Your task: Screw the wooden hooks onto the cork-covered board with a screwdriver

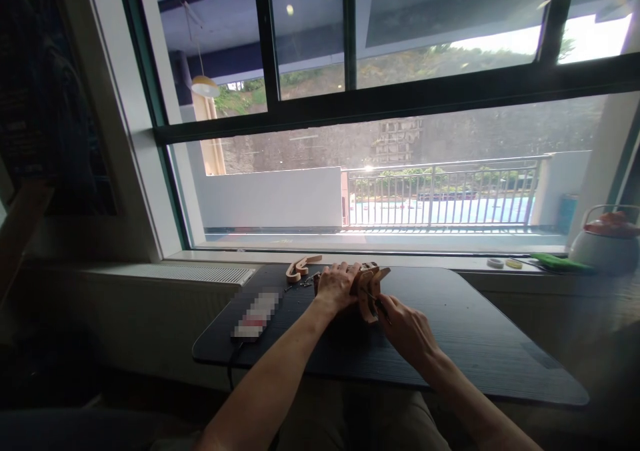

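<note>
My left hand [339,285] is closed over the top of a brown wooden assembly [369,284] near the far edge of the table, pressing it down. Curved pale wooden pieces stick out on its right side. A slim dark-handled tool that looks like a screwdriver [383,309] is pinched in my right hand [409,331], its thin shaft pointing at those curved pieces. Whether its tip touches a screw is too small to see. Left of the assembly lie a loose curved wooden piece [299,269] and several small metal parts [306,282].
On the left of the dark table [480,344] sits a blurred-out flat device [256,315] with a cable. Behind runs the windowsill, with small round items [513,263], a green object [559,262] and a white kettle-like pot [605,244]. A radiator [210,274] stands at the left.
</note>
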`<state>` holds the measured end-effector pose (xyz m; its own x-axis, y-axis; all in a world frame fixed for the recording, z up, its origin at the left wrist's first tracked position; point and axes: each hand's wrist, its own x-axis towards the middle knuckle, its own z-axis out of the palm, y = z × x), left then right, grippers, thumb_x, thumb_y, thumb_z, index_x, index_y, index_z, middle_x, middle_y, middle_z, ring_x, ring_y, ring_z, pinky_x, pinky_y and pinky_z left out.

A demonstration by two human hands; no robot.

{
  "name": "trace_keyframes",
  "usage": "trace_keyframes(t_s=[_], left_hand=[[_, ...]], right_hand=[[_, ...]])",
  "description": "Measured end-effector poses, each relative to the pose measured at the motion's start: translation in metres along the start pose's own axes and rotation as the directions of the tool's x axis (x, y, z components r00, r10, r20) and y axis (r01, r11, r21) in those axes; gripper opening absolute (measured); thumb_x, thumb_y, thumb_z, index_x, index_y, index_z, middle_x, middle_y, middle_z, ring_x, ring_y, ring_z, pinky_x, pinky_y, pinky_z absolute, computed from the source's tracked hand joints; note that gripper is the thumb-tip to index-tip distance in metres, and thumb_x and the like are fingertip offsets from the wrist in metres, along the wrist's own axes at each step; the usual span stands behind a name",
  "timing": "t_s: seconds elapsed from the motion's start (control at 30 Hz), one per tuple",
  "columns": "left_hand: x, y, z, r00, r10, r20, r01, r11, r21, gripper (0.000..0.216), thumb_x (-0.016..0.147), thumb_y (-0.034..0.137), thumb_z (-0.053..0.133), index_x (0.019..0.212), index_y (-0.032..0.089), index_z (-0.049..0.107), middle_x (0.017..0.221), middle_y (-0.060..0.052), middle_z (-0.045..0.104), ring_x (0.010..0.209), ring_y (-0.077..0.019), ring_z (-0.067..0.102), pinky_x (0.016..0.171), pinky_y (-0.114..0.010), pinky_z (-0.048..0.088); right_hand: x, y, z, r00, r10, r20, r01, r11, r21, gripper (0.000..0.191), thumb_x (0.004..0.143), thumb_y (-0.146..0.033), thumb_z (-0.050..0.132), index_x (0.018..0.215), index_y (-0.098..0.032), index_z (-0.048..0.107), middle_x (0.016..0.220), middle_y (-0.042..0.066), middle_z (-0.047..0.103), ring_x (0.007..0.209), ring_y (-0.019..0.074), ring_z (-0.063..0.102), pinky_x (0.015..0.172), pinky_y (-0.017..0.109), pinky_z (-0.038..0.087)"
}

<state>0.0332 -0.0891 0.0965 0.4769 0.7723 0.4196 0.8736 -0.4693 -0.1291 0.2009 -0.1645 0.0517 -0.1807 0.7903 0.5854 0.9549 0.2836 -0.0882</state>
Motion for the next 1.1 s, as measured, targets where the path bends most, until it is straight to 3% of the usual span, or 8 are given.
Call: trace_keyframes(t_s=[0.63, 1.1], left_hand=[[-0.001, 0.002, -0.002, 1.000, -0.006, -0.009, 0.006, 1.000, 0.019, 0.075, 0.071, 0.061, 0.060, 0.133, 0.029, 0.034, 0.115, -0.008, 0.053, 0.103, -0.0288, 0.051, 0.087, -0.042, 0.041], [-0.003, 0.011, -0.006, 0.997, -0.074, 0.006, 0.073, 0.997, 0.021, 0.071, 0.074, 0.058, 0.058, 0.134, 0.030, 0.033, 0.116, -0.009, 0.052, 0.105, -0.0294, 0.049, 0.090, -0.044, 0.038]], right_hand=[[0.003, -0.002, -0.004, 0.999, 0.029, 0.023, -0.030, 0.999, 0.030, 0.023, 0.093, -0.030, 0.038, 0.106, -0.024, 0.057, 0.096, 0.002, 0.069, 0.072, 0.0174, 0.067, 0.054, 0.027, 0.034], [0.000, -0.008, -0.003, 0.998, 0.049, 0.026, -0.050, 0.998, 0.023, 0.024, 0.094, -0.030, 0.038, 0.107, -0.023, 0.057, 0.098, 0.004, 0.069, 0.072, 0.0173, 0.067, 0.054, 0.027, 0.034]])
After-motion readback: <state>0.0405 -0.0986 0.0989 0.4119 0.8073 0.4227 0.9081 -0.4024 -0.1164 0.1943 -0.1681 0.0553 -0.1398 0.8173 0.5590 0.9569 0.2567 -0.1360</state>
